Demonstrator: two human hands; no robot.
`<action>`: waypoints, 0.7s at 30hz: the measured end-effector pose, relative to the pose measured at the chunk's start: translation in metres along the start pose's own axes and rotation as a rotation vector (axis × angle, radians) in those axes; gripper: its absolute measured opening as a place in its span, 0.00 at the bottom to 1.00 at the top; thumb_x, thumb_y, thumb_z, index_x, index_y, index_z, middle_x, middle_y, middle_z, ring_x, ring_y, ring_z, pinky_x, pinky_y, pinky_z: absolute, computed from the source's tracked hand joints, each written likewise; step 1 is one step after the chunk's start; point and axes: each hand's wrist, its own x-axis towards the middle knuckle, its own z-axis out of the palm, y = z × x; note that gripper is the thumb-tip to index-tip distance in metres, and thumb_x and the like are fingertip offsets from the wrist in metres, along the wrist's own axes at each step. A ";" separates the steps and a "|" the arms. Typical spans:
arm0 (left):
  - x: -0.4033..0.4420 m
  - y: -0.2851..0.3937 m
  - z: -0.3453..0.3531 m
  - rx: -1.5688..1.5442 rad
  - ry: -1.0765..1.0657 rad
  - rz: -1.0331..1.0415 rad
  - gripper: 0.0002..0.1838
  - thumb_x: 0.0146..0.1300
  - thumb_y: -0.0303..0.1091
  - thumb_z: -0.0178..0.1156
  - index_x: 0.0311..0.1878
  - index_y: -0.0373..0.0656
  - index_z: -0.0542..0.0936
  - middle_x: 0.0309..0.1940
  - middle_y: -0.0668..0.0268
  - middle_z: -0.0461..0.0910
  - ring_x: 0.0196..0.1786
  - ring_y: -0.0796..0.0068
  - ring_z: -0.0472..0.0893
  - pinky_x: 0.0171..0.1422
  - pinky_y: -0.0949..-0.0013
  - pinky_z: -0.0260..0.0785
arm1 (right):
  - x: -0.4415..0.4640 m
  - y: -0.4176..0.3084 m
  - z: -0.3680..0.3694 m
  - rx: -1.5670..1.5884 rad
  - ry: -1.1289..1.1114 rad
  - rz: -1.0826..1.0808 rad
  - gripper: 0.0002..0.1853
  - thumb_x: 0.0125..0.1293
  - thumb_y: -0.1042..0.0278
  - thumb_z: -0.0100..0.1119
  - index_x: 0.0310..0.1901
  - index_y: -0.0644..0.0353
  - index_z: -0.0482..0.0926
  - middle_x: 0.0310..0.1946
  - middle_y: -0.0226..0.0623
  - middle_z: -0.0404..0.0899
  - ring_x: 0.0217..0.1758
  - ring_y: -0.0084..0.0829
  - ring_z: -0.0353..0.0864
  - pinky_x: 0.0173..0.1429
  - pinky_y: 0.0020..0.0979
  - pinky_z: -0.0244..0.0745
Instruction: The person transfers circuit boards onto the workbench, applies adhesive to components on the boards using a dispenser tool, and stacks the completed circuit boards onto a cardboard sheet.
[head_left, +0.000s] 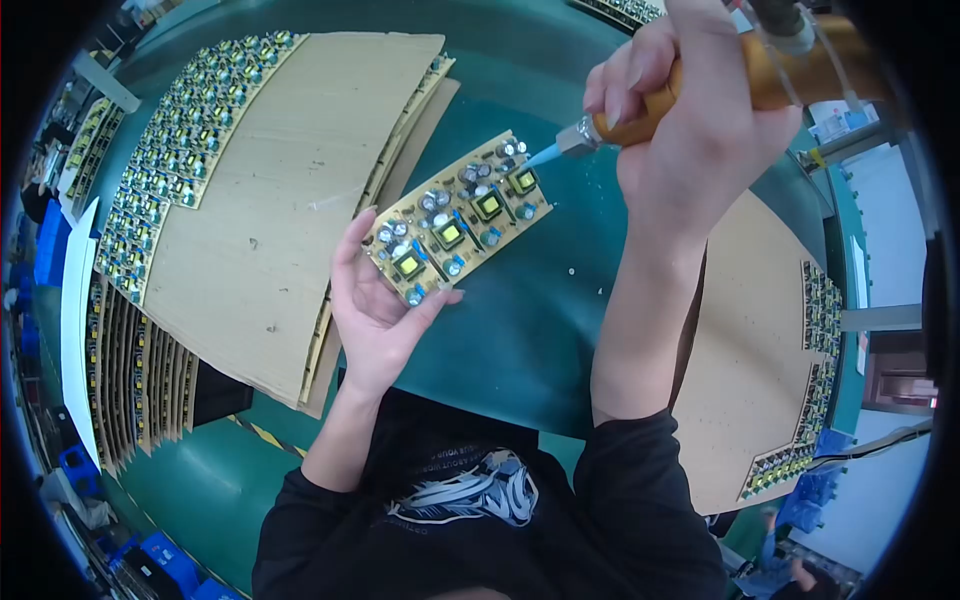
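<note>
My left hand (375, 310) grips the near end of a circuit board panel (468, 234), thumb on one edge and fingers on the other. The panel carries several repeated sections with yellow-topped transformers, silver-topped capacitors and small blue parts. It is held tilted over the green work surface. My right hand (690, 120) is wrapped round an orange glue dispenser (655, 104) with a metal collar and a tapered blue nozzle (543, 155). The nozzle tip is at the far end of the panel, beside the last transformer; whether it touches, I cannot tell.
A cardboard sheet (290, 190) at left bears rows of circuit boards (190, 135). Below it stand stacked cardboard layers with boards (140, 370). Another cardboard sheet (750, 330) at right has boards (822, 305) along its edge. A green mat (510, 340) lies in front of me.
</note>
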 end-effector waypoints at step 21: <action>-0.002 0.004 -0.004 -0.034 -0.038 0.048 0.45 0.51 0.10 0.59 0.69 0.39 0.47 0.60 0.49 0.62 0.59 0.54 0.72 0.50 0.57 0.79 | -0.003 0.004 0.002 0.006 0.011 -0.052 0.08 0.65 0.68 0.56 0.35 0.63 0.71 0.08 0.28 0.62 0.05 0.19 0.59 0.11 0.22 0.59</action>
